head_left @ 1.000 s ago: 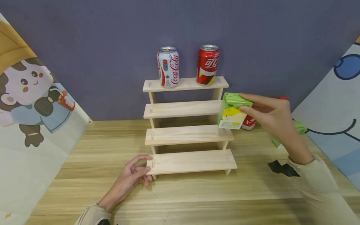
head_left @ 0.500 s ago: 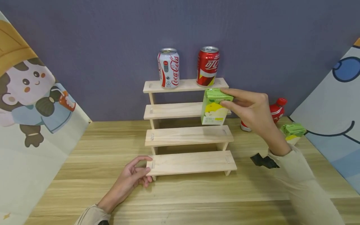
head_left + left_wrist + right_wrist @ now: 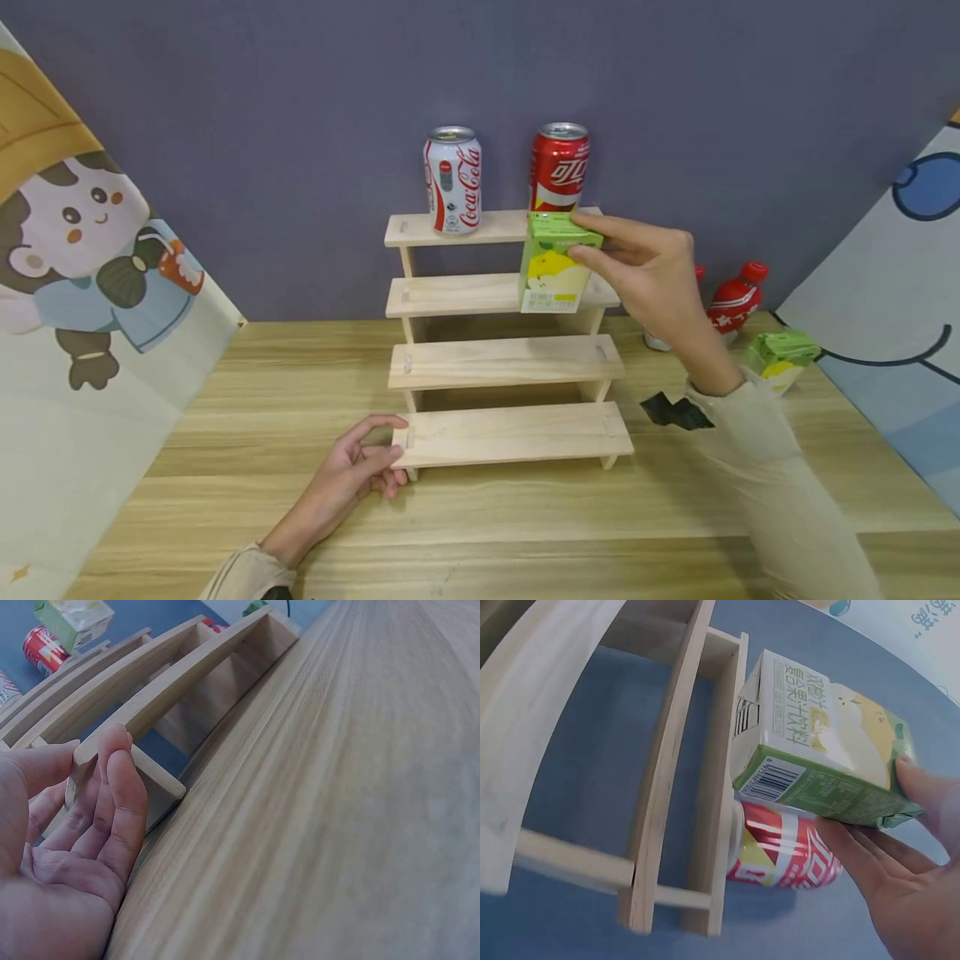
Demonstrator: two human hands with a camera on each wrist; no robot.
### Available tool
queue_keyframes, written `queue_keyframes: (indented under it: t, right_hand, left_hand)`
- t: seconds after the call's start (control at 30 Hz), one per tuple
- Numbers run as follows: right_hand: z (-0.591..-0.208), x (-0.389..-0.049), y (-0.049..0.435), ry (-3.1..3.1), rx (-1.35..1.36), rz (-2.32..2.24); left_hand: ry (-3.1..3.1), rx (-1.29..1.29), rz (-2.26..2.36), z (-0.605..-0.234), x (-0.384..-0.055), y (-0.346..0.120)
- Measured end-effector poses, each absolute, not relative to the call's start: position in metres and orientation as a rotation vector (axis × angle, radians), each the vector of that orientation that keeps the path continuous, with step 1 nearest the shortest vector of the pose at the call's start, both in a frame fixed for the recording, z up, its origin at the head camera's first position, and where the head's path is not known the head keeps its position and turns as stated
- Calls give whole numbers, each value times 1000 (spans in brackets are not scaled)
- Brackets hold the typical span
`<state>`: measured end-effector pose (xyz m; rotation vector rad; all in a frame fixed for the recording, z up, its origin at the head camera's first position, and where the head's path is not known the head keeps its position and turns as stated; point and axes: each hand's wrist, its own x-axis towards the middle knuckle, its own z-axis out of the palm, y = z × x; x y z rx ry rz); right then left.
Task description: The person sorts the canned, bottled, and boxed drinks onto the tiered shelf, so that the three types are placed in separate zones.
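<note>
My right hand (image 3: 648, 271) pinches a green juice carton (image 3: 555, 271) near its top, thumb on the front. In the head view the carton is upright and overlaps the second-highest step of a wooden tiered rack (image 3: 502, 362); the right wrist view shows its base (image 3: 746, 724) near the rack's edge. Behind it, partly covered, a red cola can (image 3: 561, 167) stands on the top step, with a white cola can (image 3: 454, 183) to its left. My left hand (image 3: 348, 471) grips the left end of the lowest step, thumb above and fingers curled below.
On the table (image 3: 480, 533) right of the rack stand a red-capped bottle (image 3: 735, 300) and another green juice carton (image 3: 782, 358). One more red item is mostly hidden behind my right hand. A dark wall (image 3: 315, 167) rises behind the rack; printed panels flank both sides.
My right hand has carried the juice carton left and slightly up, from the rack's right side to in front of the red can. The left hand stays on the lowest step.
</note>
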<state>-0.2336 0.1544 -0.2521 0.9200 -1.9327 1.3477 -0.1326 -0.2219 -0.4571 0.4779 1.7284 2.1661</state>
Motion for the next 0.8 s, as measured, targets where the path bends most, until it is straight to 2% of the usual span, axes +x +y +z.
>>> queue_keyframes:
  t: [0.8]
  right_hand:
    - [-261,-272,73,-1978,1007,1417]
  left_hand:
    - [1749,457,2162,-456,-131,-221]
